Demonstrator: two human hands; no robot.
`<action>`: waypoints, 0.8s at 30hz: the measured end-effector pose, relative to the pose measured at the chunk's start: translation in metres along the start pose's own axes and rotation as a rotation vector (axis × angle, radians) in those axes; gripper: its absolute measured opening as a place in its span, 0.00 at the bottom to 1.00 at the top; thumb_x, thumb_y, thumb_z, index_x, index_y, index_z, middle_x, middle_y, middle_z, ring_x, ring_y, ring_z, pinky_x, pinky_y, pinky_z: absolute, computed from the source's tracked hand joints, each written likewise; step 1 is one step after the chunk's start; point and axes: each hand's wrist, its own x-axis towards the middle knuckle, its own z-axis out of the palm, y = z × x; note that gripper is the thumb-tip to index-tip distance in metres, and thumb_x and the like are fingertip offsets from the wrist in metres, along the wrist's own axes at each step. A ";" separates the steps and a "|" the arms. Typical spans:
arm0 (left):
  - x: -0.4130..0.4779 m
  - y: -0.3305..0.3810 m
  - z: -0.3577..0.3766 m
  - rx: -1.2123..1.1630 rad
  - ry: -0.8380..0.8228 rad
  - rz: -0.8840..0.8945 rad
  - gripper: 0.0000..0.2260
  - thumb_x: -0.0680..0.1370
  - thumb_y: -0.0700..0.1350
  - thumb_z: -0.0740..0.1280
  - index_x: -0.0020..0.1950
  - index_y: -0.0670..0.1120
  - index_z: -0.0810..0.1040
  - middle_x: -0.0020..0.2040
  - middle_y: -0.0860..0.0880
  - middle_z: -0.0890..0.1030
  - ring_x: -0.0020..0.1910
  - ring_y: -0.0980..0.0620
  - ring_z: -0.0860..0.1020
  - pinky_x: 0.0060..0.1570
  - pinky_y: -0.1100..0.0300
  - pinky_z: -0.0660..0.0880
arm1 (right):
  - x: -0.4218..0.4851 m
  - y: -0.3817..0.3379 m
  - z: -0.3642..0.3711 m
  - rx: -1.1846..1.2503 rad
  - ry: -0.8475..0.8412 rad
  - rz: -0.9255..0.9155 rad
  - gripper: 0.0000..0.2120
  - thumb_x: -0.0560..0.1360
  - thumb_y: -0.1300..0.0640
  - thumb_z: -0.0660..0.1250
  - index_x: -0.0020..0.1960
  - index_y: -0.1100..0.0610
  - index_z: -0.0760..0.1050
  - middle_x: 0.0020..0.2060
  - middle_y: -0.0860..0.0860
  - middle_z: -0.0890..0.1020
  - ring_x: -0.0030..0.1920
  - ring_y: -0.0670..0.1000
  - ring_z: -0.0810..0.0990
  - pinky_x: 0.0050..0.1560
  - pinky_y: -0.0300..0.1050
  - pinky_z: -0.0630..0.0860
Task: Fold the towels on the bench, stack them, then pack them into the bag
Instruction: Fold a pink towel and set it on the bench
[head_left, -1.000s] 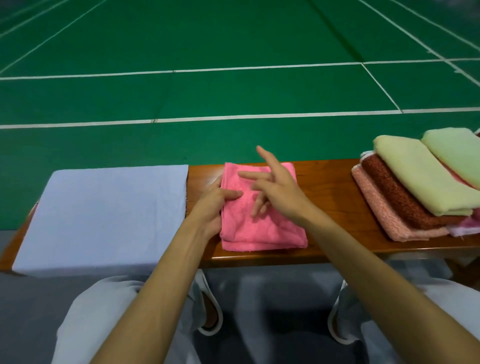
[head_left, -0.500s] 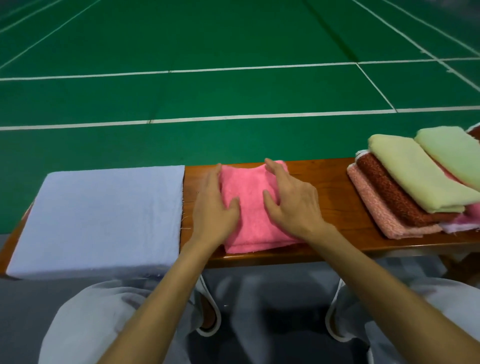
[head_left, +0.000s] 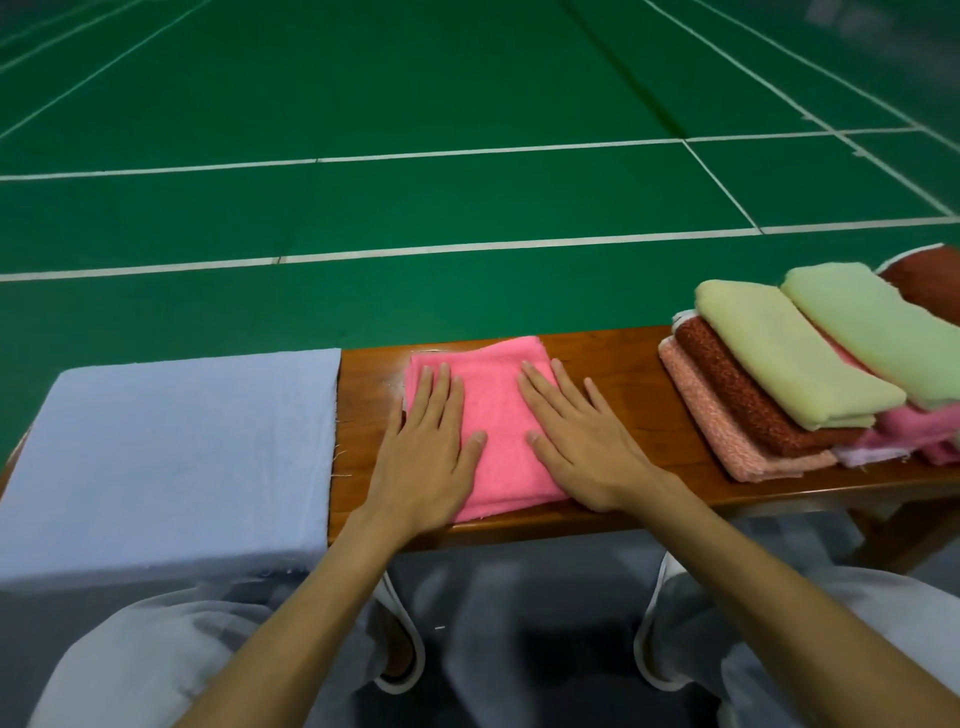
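so this looks like the tail end of folding one towel: the pink towel (head_left: 493, 410) is lying in the middle of the wooden bench (head_left: 628, 364), already down to a smallish folded rectangle, and both hands are flat on top of it. The left hand (head_left: 423, 457) has its fingers straight and together, lying over the towel's left edge with the outer side of the palm spilling onto the bare wood. The right hand (head_left: 576, 447) is spread flat over the right half, fingers a bit fanned. Neither hand is gripping anything, just palms down, so I'd read it as smoothing or pressing the fold. Over on the right end of the bench there's a pile of towels (head_left: 753, 405), overlapping and fanned out, yellowish and pale green ones on top of a dark red one and a salmon one. They look only loosely folded, so I'd guess those are the ones waiting. On the left end, just beside the left hand but not touching it, sits a pale blue cloth piece (head_left: 171, 447) draped over the front edge of the bench. It could be the bag, honestly can't tell from here. I can't see any neat stack started, so I'd say the task is early on. Next move, if the pink one is done, probably means lifting the palms, parking it somewhere as the base of the stack, then reaching right for the top towel without dragging the whole pile along
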 end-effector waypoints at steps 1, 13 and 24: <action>-0.001 -0.001 0.000 -0.013 -0.007 -0.005 0.37 0.79 0.66 0.33 0.84 0.46 0.38 0.83 0.49 0.35 0.81 0.52 0.33 0.76 0.53 0.30 | -0.002 0.006 0.000 0.012 0.003 0.015 0.33 0.82 0.39 0.37 0.84 0.49 0.37 0.82 0.44 0.38 0.81 0.49 0.32 0.81 0.56 0.39; -0.027 -0.021 -0.006 -0.156 0.096 0.227 0.34 0.83 0.68 0.49 0.85 0.52 0.47 0.85 0.54 0.45 0.83 0.54 0.39 0.82 0.43 0.41 | -0.021 0.007 -0.014 0.102 0.107 -0.146 0.34 0.84 0.35 0.46 0.84 0.48 0.44 0.83 0.45 0.42 0.82 0.47 0.36 0.82 0.55 0.41; -0.063 -0.050 -0.002 -0.203 0.230 0.370 0.31 0.74 0.64 0.70 0.75 0.54 0.75 0.75 0.55 0.73 0.77 0.44 0.69 0.68 0.37 0.72 | -0.062 0.012 0.003 0.157 0.239 -0.319 0.33 0.68 0.44 0.78 0.70 0.54 0.78 0.72 0.52 0.76 0.78 0.58 0.66 0.74 0.61 0.67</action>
